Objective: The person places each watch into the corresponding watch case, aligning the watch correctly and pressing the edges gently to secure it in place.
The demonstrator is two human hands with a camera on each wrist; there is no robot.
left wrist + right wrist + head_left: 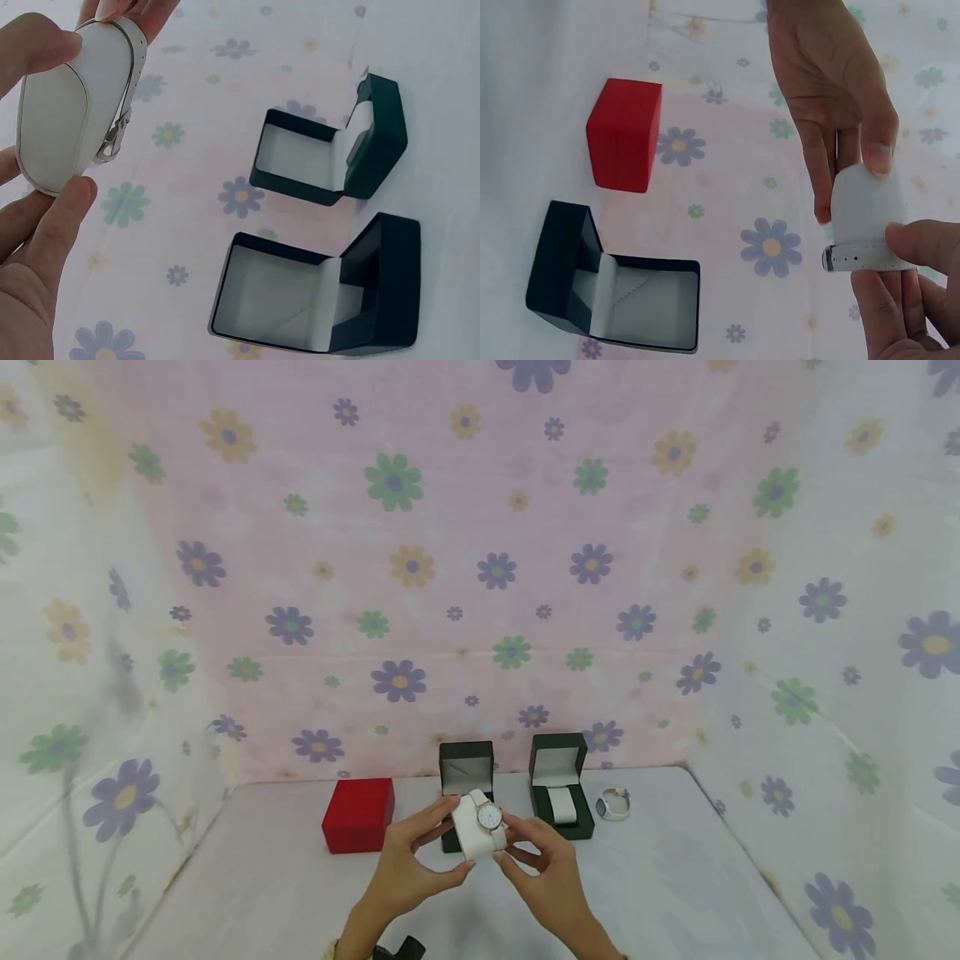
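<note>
A white watch cushion (467,832) is held up over the table between both hands, with a white-strapped wristwatch (490,816) wrapped round it, its pale dial facing up. My left hand (411,866) grips the cushion's left end between thumb and fingers. From the other side, my right hand (553,875) pinches the end with the strap. In the left wrist view the strap's buckle (111,142) shows fastened beneath the cushion. The right wrist view shows the strap's punched holes, with the right thumb on the cushion (866,206) beside it. Just behind the hands stands an open dark box (467,766).
A closed red box (358,818) stands to the left. Right of the dark box is an open green box (558,767) with a white cushion (561,806) inside. Another white-strapped watch (615,807) lies at its right. Flowered cloth (450,635) hangs behind and at both sides.
</note>
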